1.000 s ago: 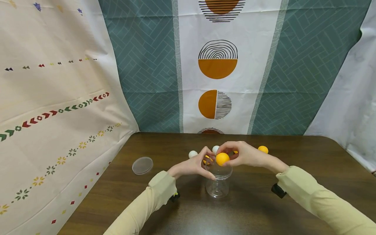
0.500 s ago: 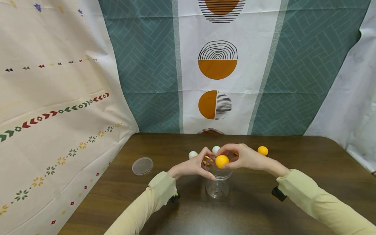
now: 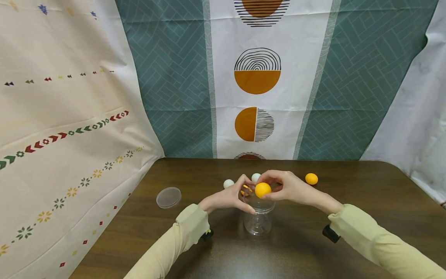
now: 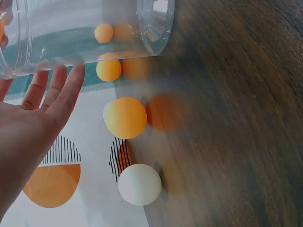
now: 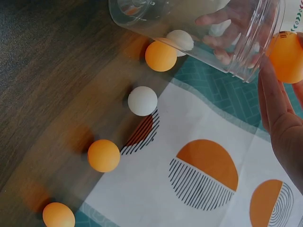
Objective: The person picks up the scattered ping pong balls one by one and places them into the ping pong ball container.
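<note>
Now, over the table (image 3: 296,252), the left hand (image 3: 230,197) at ten o'clock and the right hand (image 3: 289,188) at two are flanking a clear jar (image 3: 260,214); the left is gripping it near the rim, the right pinching an orange ball (image 3: 263,190) at its mouth.

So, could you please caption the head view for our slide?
Left hand holds a clear plastic jar; right hand, an orange ball above it.

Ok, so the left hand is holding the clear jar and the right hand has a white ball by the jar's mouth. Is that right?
Almost: the ball is orange, not white, as the head view shows. The left hand is holding the clear jar, and the right hand has that ball by the jar's mouth.
</note>
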A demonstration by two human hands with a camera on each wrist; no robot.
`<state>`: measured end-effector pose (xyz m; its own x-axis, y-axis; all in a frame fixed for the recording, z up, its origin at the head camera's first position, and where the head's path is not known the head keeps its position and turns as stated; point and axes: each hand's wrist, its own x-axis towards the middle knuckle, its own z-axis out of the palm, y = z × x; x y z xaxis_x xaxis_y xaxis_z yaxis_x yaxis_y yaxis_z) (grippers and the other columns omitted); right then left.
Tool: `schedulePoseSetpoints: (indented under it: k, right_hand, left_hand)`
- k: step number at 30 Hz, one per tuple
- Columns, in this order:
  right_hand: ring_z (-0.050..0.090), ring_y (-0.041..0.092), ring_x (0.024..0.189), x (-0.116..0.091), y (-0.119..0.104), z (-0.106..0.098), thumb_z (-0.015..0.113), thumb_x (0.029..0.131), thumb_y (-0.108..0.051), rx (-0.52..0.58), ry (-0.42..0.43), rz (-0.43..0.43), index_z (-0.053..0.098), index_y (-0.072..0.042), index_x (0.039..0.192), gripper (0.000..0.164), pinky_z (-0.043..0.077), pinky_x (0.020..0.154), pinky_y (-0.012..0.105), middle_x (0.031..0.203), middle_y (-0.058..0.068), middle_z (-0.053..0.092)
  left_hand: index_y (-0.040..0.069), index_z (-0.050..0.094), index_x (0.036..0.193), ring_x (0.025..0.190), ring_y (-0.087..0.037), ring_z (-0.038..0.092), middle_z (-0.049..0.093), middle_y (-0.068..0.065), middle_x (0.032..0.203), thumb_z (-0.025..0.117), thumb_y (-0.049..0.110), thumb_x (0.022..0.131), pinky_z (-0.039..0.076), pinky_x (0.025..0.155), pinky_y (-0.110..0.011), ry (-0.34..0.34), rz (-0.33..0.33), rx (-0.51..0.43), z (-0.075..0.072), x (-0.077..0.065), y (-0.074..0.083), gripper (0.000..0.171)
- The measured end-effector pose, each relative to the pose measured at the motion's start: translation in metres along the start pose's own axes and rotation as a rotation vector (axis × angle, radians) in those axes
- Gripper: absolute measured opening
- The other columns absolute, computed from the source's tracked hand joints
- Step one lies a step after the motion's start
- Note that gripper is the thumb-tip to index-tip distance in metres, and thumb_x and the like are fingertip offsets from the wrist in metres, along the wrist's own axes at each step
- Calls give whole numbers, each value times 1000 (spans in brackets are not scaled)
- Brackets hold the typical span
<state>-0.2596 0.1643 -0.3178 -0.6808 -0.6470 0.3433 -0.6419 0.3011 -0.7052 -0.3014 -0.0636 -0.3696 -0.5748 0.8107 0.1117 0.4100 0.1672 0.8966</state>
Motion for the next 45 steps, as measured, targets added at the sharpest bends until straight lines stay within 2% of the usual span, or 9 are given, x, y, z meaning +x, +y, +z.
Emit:
schedulePoseSetpoints:
  k: [6,11,13,15,23,27,34,42,45]
  right_hand:
    - [57,20,85,-1,1,2,75,75,-12,-7,16,3,58,-8,103,32,50,71,31,96,2,59]
    - [57,26,84,-1,-23,2,73,73,0,-7,24,31,57,-1,101,32,50,71,35,94,10,59]
    - [57,28,84,-1,-33,2,72,72,5,-13,27,39,57,1,100,32,50,71,37,94,13,59]
    - [56,28,84,-1,-34,2,72,72,4,-25,28,38,57,1,99,32,50,71,36,94,12,59]
    - [56,31,84,-2,-10,3,74,72,0,1,34,25,56,0,103,35,50,71,39,94,13,58]
    - [56,28,86,-2,-1,2,76,73,-8,25,37,28,56,-2,104,38,50,71,35,94,13,57]
    - [55,33,85,-2,1,2,76,73,-6,37,38,4,55,1,104,38,50,70,33,95,17,56]
    - [55,33,86,-2,1,1,75,73,-7,39,44,-8,56,-1,105,38,50,70,31,96,17,56]
    - [56,31,86,-2,2,0,75,73,-5,39,47,-13,56,0,105,38,50,70,30,96,16,57]
  left_hand:
    - [6,28,115,105,-24,45,41,0,120,72,12,75,41,84,-41,-9,-7,-16,0,-2,7,59]
    - [6,29,115,105,-23,45,41,0,120,72,12,75,42,83,-38,-7,-16,-11,0,-1,7,59]
    - [9,29,114,105,-21,46,41,1,121,73,15,75,43,82,-36,-6,-10,-2,-1,1,0,59]
    - [8,29,114,105,-22,46,41,1,121,73,14,75,43,82,-35,-7,-7,1,-1,1,-1,60]
    - [7,30,113,107,-28,46,41,-9,119,73,15,75,43,83,-36,-5,8,-11,-1,1,-2,58]
    - [8,31,114,109,-32,45,40,-15,119,73,14,75,42,84,-38,-4,3,-26,-1,1,-2,57]
    - [7,31,115,106,-31,44,41,-12,119,72,8,75,43,82,-37,9,-11,-12,0,-1,1,58]
    - [-2,29,114,108,-42,38,38,-21,120,69,3,76,41,84,-47,-14,-6,-26,1,-7,25,56]
    - [-1,29,113,108,-43,38,38,-20,120,69,2,76,42,83,-45,-14,0,-30,1,-6,21,55]
